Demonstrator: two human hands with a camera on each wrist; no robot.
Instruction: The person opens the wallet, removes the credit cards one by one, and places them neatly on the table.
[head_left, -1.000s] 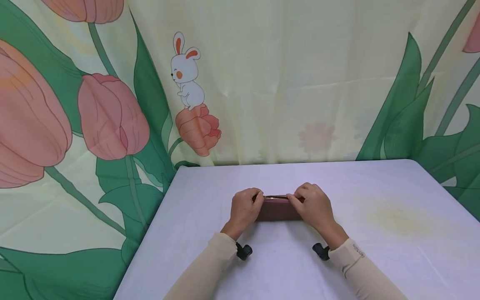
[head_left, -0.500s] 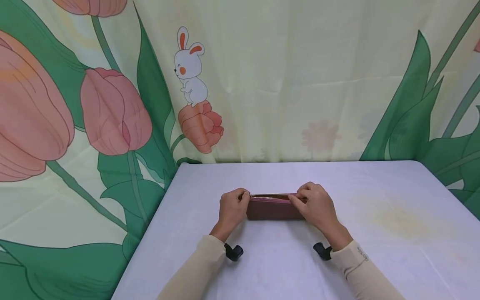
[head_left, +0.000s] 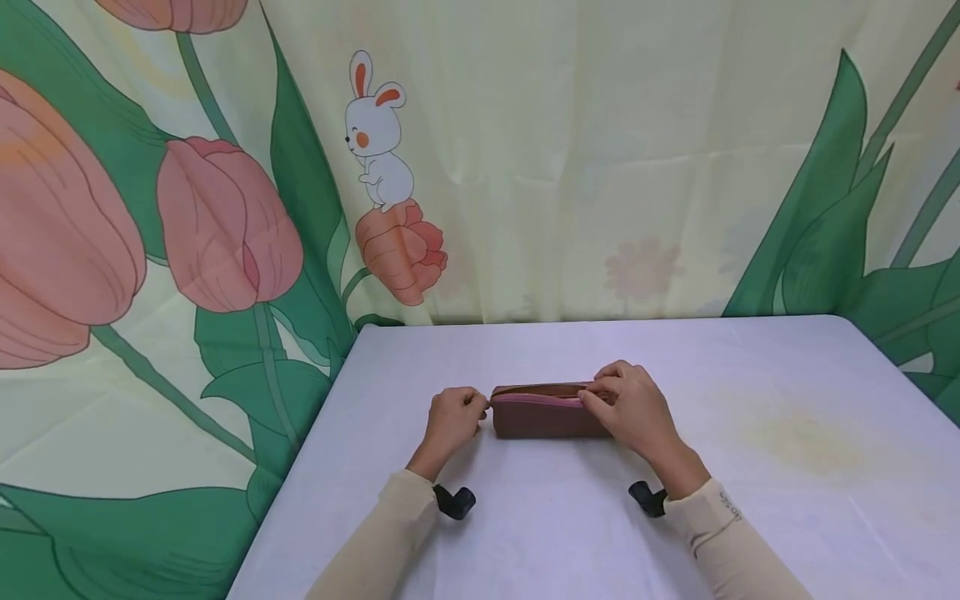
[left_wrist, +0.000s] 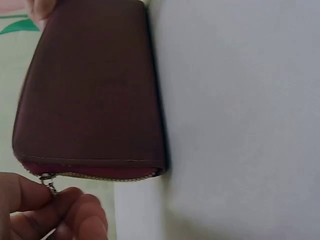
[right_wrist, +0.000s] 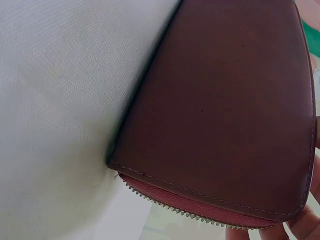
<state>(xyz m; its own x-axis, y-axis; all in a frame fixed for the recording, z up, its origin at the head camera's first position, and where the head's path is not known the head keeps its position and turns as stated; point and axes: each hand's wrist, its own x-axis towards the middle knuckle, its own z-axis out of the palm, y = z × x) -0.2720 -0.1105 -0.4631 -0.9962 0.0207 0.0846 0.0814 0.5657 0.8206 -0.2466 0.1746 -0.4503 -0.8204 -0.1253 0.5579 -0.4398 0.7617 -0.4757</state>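
A dark maroon zip-around wallet (head_left: 551, 421) stands upright on its long edge, its top gaping between two rows of zipper teeth. At its left end my left hand (head_left: 452, 419) pinches the small metal zipper pull (left_wrist: 51, 187) between thumb and finger. The left wrist view shows the zipper slider partway down the wallet's short side. My right hand (head_left: 633, 408) grips the top edge near the right end, fingers reaching over the opening. In the right wrist view, the zipper teeth (right_wrist: 192, 215) of the right end are joined over a red gusset. The wallet's contents are not visible.
A white cloth (head_left: 555, 533) covers the table beneath the wallet. Behind the table hangs a curtain (head_left: 525, 167) printed with tulips and a rabbit. A small black device (head_left: 455, 502) sits at the left wrist and a similar black device (head_left: 647, 499) at the right.
My left hand has drawn the zipper pull left along the top and round to the left end, widening the opening. The right hand stays on the wallet's right end.
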